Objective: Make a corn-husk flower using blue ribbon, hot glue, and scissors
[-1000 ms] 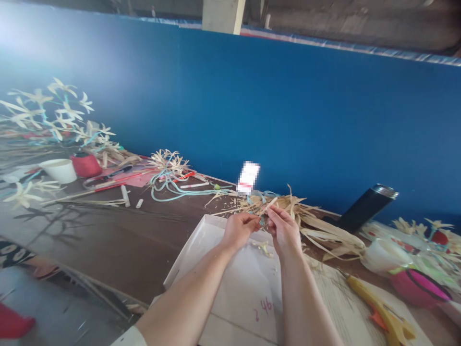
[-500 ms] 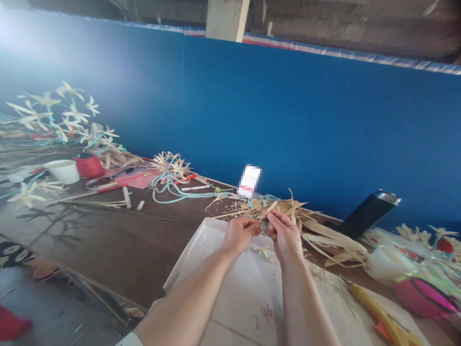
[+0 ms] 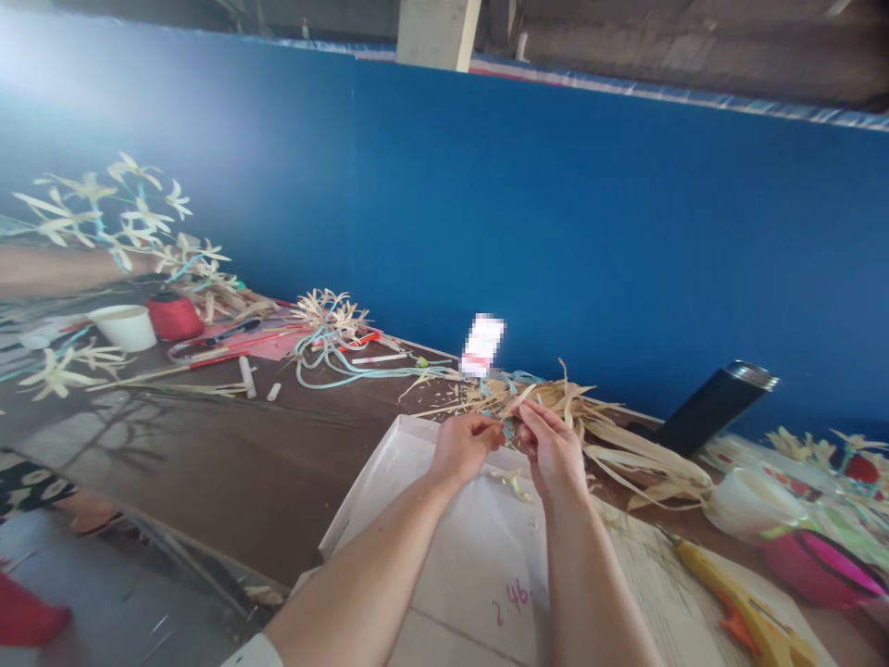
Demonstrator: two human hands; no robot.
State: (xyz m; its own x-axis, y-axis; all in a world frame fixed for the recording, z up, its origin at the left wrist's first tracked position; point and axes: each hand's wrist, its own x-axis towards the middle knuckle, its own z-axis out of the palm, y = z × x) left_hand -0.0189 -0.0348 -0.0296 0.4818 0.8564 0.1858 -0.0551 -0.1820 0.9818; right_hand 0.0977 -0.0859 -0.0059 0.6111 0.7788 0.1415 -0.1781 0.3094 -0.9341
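Clearance: a white tray (image 3: 472,556) is sitting on the brown counter (image 3: 278,482), its L wall slanting toward the near edge; counter surface is extending L of it, giving my L forearm side room. Fwd travel is ending at the blue partition (image 3: 556,213). R side is running tighter, w/ dried husks (image 3: 645,468), a black flask (image 3: 708,412) and a yellow glue gun (image 3: 719,574) occupying it.

Workpiece pos.: a slim pale strip (image 3: 522,396) is lying at my R fingertips, husks showing behind it. A small pale-yellow piece (image 3: 512,483) is resting in the tray, btwn my wrists.

Fingers: my R hand (image 3: 559,454) is holding the strip in a narrow thumb-and-finger pinch. My L hand (image 3: 459,449) is also pinching, tips together, just beside the R; I'm seeing too little to tell what it's gripping.
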